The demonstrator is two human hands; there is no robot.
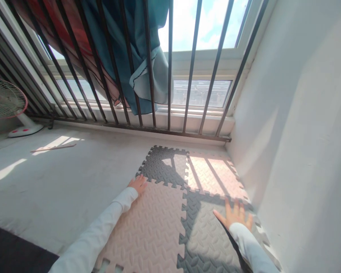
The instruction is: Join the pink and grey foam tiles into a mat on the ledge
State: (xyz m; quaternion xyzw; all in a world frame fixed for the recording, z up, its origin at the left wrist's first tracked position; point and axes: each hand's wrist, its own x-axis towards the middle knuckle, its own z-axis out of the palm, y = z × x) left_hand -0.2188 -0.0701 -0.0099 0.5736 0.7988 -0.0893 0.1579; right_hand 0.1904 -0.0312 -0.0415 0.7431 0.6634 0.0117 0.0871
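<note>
From where I stand, a white wall [309, 113] fills the right, meeting a pale floor [74, 189] streaked with sunlight. Ahead is a window [183, 26], fronted by a dark railing [169, 76], with blue and red cloth [119, 45] hanging behind the bars.

Below it, beside the wall, four foam tiles lie in a checker: pink [156, 223] near left, grey [207, 239] near right, grey [165, 163] far left, pink [213, 170] far right, the last striped with bar shadows. A fan [7, 98] with a pink rim stands off to the left. A thin stick [53, 148] lies on the floor, near the fan.

The person's right hand [235, 215] is palm down at the near grey tile's far right, fingers spread wide. The left hand [138, 184], fingers extended and only slightly apart, rests at the near pink tile's far left corner, just beside the far grey one.
</note>
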